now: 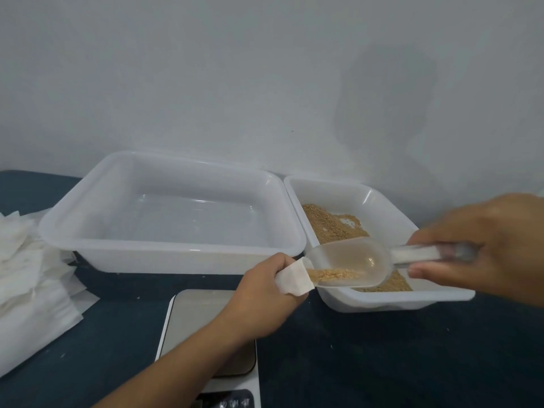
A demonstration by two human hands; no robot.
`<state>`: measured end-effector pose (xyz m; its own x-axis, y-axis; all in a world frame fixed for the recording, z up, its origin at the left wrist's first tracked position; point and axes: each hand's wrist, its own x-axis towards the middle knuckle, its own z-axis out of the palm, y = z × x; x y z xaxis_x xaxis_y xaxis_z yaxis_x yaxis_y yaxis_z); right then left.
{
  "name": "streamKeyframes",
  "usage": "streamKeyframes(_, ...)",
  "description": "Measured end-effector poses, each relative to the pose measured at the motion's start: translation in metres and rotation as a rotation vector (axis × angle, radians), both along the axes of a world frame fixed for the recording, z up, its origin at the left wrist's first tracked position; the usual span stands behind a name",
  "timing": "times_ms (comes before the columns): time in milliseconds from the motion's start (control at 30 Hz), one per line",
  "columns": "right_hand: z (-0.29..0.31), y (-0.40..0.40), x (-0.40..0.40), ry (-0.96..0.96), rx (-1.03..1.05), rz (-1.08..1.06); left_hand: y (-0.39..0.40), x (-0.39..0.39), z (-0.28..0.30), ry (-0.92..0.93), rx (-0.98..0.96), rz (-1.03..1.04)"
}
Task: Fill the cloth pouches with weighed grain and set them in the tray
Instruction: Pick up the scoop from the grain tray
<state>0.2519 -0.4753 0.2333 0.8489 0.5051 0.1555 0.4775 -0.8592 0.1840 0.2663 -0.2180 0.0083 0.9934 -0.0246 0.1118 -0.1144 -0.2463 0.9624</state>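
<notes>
My left hand [265, 293] grips a small white cloth pouch [294, 279] at its mouth, held above the table beside the grain tray. My right hand [488, 245] holds the handle of a clear plastic scoop [353, 262], tipped toward the pouch. Tan grain lies at the scoop's lip, right at the pouch opening. The smaller white tray [382, 300] on the right holds loose grain [329, 223]. A large white tray [164, 254] stands to the left with nothing inside it.
A digital kitchen scale [191, 319] sits at the front, partly under my left forearm. A pile of white pouches [32, 278] lies at the left on the dark blue table [382, 363]. A pale wall rises behind the trays.
</notes>
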Motion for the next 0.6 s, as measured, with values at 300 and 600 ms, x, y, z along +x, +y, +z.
streamKeyframes(300,-0.002,0.011,-0.007,0.003,0.071,-0.059,0.003,-0.002,0.004,0.017,-0.059,-0.013)
streamKeyframes(600,-0.072,0.006,-0.007,0.303,0.761,-0.139,0.010,-0.018,0.024,0.201,-0.354,-0.107)
